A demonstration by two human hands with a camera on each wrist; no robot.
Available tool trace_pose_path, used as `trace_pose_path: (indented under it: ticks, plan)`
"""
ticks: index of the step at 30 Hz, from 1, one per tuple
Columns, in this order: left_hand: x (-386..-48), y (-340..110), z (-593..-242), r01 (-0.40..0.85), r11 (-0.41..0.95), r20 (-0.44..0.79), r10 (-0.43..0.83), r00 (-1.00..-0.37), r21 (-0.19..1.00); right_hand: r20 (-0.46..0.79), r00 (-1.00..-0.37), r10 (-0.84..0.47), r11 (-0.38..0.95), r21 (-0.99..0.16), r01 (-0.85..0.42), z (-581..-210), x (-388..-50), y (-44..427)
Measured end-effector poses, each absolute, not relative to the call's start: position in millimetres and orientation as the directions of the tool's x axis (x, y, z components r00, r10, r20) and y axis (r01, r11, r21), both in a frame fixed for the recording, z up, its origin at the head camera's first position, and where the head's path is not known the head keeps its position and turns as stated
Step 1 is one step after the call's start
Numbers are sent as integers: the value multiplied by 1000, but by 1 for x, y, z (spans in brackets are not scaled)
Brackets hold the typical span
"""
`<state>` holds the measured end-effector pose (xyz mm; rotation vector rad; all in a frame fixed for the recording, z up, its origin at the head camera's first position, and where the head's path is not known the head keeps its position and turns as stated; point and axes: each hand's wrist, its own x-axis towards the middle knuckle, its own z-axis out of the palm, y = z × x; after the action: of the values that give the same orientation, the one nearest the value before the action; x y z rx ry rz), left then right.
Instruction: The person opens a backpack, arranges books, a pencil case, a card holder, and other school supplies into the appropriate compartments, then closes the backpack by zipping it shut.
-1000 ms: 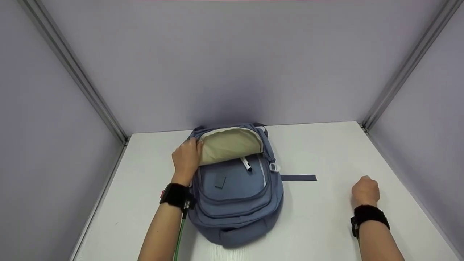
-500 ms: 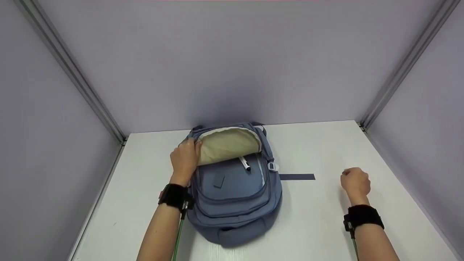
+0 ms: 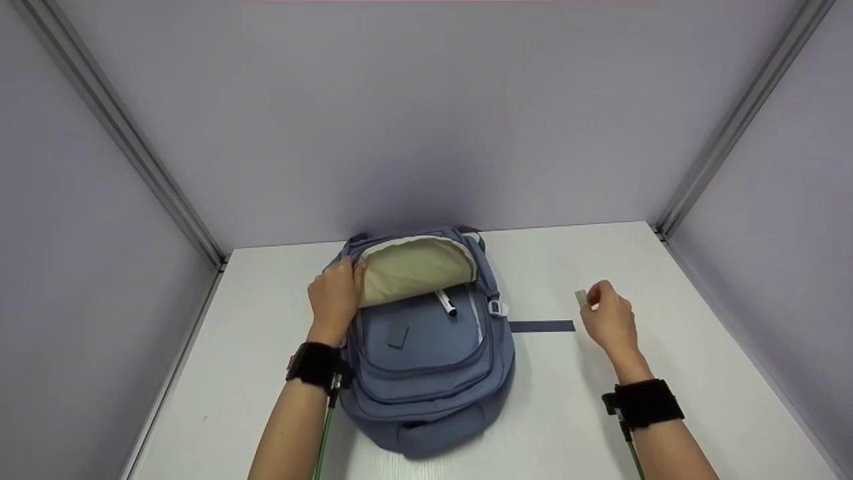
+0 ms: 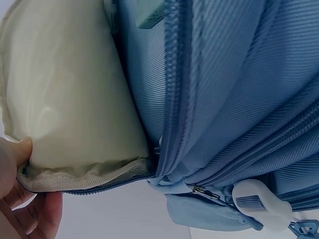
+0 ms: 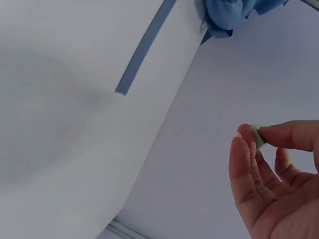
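A blue backpack (image 3: 433, 400) lies on the white table with its front pocket unzipped. My left hand (image 3: 334, 297) pinches the left edge of the pocket's cream-lined flap (image 3: 416, 273), thumb on the lining in the left wrist view. Inside the pocket, a white marker pen (image 3: 446, 303) with a black end pokes out from under the flap. A small blue-green block (image 3: 398, 337) rests lower in that pocket. To the right, my right hand (image 3: 612, 320) is raised above the table, pinching a small pale green block (image 5: 257, 137) between thumb and fingertips; the fingers partly cover it.
A dark blue strip (image 3: 542, 326) lies on the table right of the backpack. A white buckle-like tag (image 3: 498, 308) hangs at the bag's right side. Grey panels (image 3: 426, 120) rise behind the table and on both sides.
My right hand has moved left and away from me, toward the backpack, and the pale green block in its fingers has come into sight. My left hand keeps its grip on the flap.
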<state>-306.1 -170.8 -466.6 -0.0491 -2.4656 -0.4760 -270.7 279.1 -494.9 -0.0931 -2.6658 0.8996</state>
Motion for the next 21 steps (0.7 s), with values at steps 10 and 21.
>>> trace_pose_path:
  ticks: [10, 21]
  plan:
    - [-307, -171, -466, 153, 934, 597, -75, -799, 323, 403, -910, 95, 680, -694, -236, -470, -268, 221]
    - [-305, -169, -464, 137, 936, 576, -80, -814, 324, 476, -879, -21, 592, -703, -394, -462, -263, 165]
